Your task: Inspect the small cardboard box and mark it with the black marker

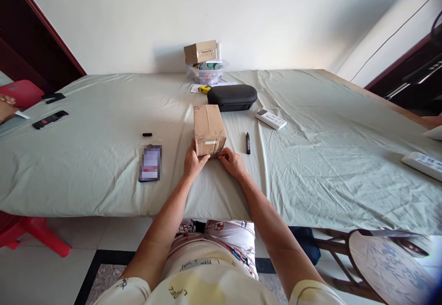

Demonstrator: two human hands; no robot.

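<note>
A brown cardboard box (209, 123) with dark drawn lines and a white printed strip on its near end sits on the cloth in front of me. My left hand (194, 162) grips its near left corner, thumb across the front face. At the lower right front corner, my right hand (233, 161) has its fingers pinched against the box; the fingertips are partly hidden. To the right lies a black marker pen (247, 143), apart from the hand. A small black cap (147, 134) and a phone (150, 163) with a blurred screen lie to the left.
Behind the box are a black hard case (232, 96), a yellow tape measure (205, 89) and a plastic tub (208, 75) bearing another carton (200, 52). A white device (271, 120) lies right. Another person's hand (7, 104) shows far left, near a dark phone (50, 119).
</note>
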